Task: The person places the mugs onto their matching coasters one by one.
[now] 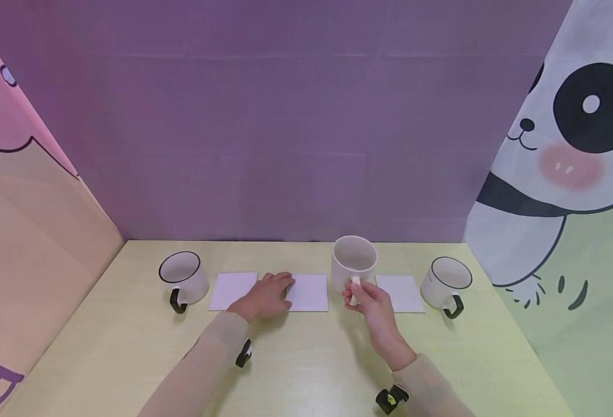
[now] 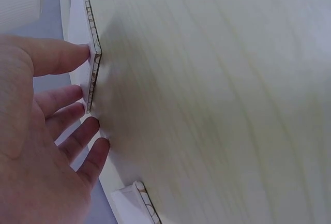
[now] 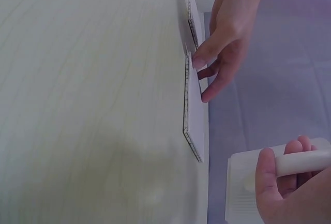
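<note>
From where I sit, the first risk is the white mug (image 1: 354,260): the right hand (image 1: 379,318) has thumb and fingers wrapped on its handle (image 3: 305,162) alone, with the body unsupported, so if that grip slackened or the wrist rolled, I judge the mug would tip or swing down. The right wrist view shows it up off the bench (image 1: 306,365), rim uppermost. In the head view it sits across the gap between the middle white board (image 1: 308,292) and the right white board (image 1: 401,293); lowered there, its base could catch a board edge and rock, or shove one board askew. The left hand (image 1: 265,295) has its fingers extended, thumb and fingertips touching the middle board's left side without curling round it; I'd worry that a careless push could slide that board, since nothing I can see holds it in place. A pull the other way might drive it into the left white board (image 1: 232,289) just beside. Out to the right, the black-rimmed mug (image 1: 441,289) stands right next to the right board, so an outward swing of my load could knock the two mugs together. I can't judge the mug's exact height above the bench, which makes a hard landing plausible.
</note>
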`<state>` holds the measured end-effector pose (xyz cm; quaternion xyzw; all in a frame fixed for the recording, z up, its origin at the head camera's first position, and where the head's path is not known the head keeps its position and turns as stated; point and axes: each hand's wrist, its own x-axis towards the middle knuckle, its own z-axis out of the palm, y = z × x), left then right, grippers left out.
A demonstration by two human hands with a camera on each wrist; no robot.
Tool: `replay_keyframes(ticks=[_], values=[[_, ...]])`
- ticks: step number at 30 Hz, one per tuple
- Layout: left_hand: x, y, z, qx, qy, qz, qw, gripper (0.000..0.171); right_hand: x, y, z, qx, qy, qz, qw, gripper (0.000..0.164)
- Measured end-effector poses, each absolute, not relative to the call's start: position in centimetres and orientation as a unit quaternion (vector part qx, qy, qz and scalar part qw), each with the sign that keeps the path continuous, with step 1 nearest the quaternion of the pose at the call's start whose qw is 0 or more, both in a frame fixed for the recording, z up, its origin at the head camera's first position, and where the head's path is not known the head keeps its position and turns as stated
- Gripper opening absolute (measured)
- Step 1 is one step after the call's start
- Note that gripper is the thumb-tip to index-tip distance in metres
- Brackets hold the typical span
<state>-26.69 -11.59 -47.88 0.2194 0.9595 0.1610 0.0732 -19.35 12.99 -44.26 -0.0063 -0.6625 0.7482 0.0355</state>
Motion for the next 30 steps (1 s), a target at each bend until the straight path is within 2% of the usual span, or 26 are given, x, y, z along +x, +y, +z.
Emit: replay_keyframes(ticks=[8,30], values=[[-26.8,-11.8,-48.0,0.221,0.959,0.162,0.067,0.056,-19.6,12.2,-44.3,-0.005,-0.661,0.75,0.028,0.025],[-26.9,-11.6,-48.1,0.209,0.962,0.162,0.072,0.057,-20.3,9.3,-44.9,0.004,-0.657,0.753,-0.004,0.031]])
